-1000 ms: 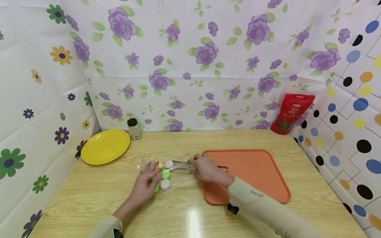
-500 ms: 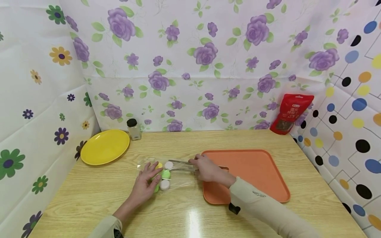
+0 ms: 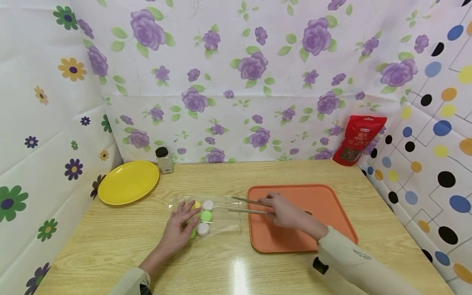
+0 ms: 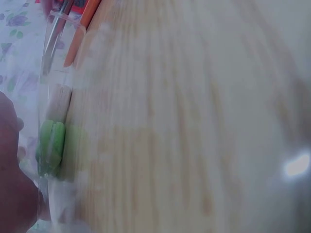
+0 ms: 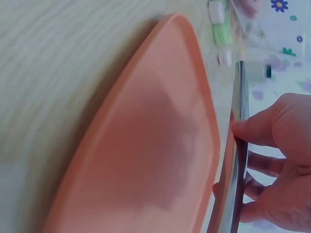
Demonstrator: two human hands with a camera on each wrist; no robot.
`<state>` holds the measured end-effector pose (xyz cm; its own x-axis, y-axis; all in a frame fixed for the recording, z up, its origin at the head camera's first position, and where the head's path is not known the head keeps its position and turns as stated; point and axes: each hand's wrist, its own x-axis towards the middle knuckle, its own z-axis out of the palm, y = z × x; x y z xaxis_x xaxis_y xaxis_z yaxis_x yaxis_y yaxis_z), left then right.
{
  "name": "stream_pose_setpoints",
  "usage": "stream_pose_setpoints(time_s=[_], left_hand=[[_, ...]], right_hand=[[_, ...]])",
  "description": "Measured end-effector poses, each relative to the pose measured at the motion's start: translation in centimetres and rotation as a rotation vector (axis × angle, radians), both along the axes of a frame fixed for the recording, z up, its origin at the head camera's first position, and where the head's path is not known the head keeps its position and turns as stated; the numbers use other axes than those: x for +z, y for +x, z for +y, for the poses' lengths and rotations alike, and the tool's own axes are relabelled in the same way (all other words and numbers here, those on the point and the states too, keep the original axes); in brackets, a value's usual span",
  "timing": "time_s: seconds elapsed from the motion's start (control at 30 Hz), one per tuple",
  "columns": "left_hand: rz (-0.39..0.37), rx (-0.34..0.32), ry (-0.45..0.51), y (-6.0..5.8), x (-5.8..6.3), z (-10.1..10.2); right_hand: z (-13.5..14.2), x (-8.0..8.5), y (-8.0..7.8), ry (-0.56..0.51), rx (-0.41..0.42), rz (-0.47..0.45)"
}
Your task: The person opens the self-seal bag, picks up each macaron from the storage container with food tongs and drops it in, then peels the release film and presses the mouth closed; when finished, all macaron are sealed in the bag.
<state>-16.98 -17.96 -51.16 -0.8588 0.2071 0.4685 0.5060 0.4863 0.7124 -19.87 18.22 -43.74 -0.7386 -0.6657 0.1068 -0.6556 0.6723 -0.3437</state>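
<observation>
Head view: the thumb and fingers of the right hand (image 3: 289,213) are clamped on silver metal tongs (image 3: 250,211), whose slender arms stand apart and extend left from those fingers. The tips overlap the right end of the clear plastic container (image 3: 226,224); inside or above it cannot be determined. The container's long axis runs left-right, roughly in line with the tongs. Round green, white and yellow macarons (image 3: 205,216) lie beyond the tips, nearer the left hand (image 3: 180,225), whose spread fingers rest on the container. The right fingers are above the orange rectangular tray (image 3: 321,196).
</observation>
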Motion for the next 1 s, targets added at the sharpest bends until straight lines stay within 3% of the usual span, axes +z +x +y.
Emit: stream_pose_setpoints(time_s=[0.2,0.43,0.7,1.0], left_hand=[[-0.002,0.006,-0.006,0.1,0.0,-0.2],[0.004,-0.001,-0.005,-0.2,-0.2,-0.3],[-0.008,0.005,0.001,0.0,-0.1,-0.2],[-0.003,-0.004,-0.004,-0.1,-0.1,-0.2]], right_hand=[[4.3,0.0,1.6,-0.083,-0.046,0.003],[8.7,0.3,3.9,-0.161,-0.160,-0.017],[13.3,-0.1,5.5,-0.158,-0.281,0.045],[18.2,-0.6,7.9,-0.081,-0.507,-0.009]])
